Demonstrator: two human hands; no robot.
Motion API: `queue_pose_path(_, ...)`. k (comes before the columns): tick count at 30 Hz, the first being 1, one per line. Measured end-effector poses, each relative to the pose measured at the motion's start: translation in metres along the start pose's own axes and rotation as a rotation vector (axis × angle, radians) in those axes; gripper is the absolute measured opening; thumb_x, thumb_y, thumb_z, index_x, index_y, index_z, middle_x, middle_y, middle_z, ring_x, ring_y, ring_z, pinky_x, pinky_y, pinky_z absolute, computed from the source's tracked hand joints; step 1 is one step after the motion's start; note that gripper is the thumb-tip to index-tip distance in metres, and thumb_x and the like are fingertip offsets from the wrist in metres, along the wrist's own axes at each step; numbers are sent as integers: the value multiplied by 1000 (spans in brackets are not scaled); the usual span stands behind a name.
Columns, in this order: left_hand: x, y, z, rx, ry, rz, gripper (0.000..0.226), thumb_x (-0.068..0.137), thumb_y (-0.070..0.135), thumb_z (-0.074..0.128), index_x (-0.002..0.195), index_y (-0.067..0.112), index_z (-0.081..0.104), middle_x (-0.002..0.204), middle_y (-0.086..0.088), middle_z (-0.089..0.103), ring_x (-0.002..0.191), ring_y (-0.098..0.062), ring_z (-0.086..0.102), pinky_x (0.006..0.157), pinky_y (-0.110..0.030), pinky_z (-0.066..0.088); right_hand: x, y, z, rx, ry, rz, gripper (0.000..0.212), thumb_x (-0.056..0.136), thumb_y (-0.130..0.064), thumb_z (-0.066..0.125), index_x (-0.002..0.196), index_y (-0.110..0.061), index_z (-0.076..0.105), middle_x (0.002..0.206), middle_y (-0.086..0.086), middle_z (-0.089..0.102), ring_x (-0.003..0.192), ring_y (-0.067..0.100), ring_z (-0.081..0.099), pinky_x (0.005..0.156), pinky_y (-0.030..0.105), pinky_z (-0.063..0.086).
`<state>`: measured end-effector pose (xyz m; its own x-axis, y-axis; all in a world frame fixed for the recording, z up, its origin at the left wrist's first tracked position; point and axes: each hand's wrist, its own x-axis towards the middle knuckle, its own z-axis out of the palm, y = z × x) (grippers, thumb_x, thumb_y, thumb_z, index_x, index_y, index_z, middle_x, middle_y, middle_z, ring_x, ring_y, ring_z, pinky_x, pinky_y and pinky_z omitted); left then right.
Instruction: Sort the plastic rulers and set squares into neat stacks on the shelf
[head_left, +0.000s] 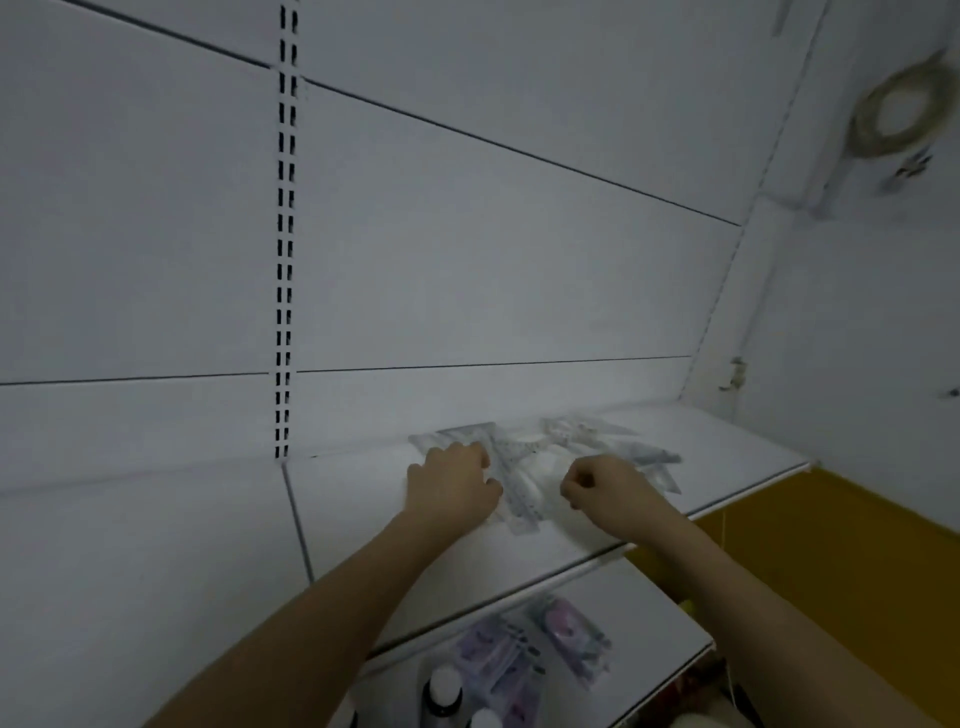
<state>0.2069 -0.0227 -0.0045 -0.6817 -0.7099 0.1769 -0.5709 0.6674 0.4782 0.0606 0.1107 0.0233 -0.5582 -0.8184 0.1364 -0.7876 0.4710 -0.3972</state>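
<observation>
Fingers of the left hand (451, 480) lie on the loose clear plastic rulers and set squares (519, 467), right hand (597, 486) curled empty at three o'clock; sorting on the white metal shelf (727, 457) looks barely begun.

A: What lies on the shelf (727, 452)?
B: A loose heap of rulers and set squares (524, 467), at centre frame, against the back panel (467, 260).

A: Where are the hands?
B: The left hand (452, 483) rests on the heap's left part; the right hand (602, 486) sits at its right.

A: And below?
B: A lower shelf (649, 597), at lower centre, carries packets (524, 660) and bottles (444, 691).
</observation>
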Motion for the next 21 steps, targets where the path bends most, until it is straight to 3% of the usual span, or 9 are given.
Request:
queue_pose_path(3, 34, 5, 7, 42, -17, -81, 37, 91, 40, 50, 125, 23, 53, 128, -2, 55, 122, -26, 46, 102, -41, 35, 39, 15, 1, 15, -21, -48, 24, 91, -23, 51, 75, -7, 60, 74, 8, 64, 61, 20, 53, 58, 29, 43)
queue_pose_path(5, 54, 8, 14, 76, -2, -141, 42, 91, 42, 50, 128, 22, 52, 129, -3, 54, 123, -27, 45, 104, -44, 34, 63, 25, 4, 22, -45, -92, 21, 92, -22, 51, 73, -15, 57, 72, 0, 60, 63, 15, 53, 58, 26, 42)
queue_pose_path(8, 81, 13, 26, 129, -7, -231, 53, 89, 49, 53, 132, 18, 51, 129, -7, 52, 123, -29, 46, 104, -46, 37, 105, 39, 9, 35, -73, -194, 13, 92, -25, 56, 88, -16, 65, 89, 1, 67, 81, 17, 61, 76, 35, 52)
queue_pose_path(11, 100, 20, 32, 166, -88, -315, 64, 82, 55, 62, 130, 13, 52, 129, -11, 49, 121, -33, 46, 101, -46, 42, 139, 50, 14, 52, -126, -314, 14, 91, -30, 61, 101, -21, 66, 98, -2, 64, 84, 13, 59, 75, 29, 50)
queue_pose_path(14, 116, 25, 28, 125, -149, -348, 50, 83, 39, 69, 118, 5, 62, 120, -13, 61, 109, -29, 59, 89, -35, 49, 164, 62, 20, 77, -185, -415, 24, 91, -37, 62, 110, -22, 62, 101, -4, 60, 82, 7, 55, 70, 23, 44)
queue_pose_path(17, 118, 20, 24, 102, -84, -400, 21, 88, 26, 63, 101, 10, 65, 108, -7, 64, 102, -25, 63, 81, -28, 48, 182, 69, 25, 126, -246, -498, 32, 90, -41, 62, 115, -21, 61, 107, -3, 59, 81, 6, 53, 71, 22, 43)
queue_pose_path(21, 105, 18, 25, 45, 13, -413, 31, 88, 32, 64, 115, 17, 64, 115, -4, 60, 95, -18, 57, 76, -23, 43, 201, 53, 28, 147, -395, -570, 41, 86, -47, 66, 115, -19, 60, 99, -3, 59, 83, 11, 55, 71, 24, 44)
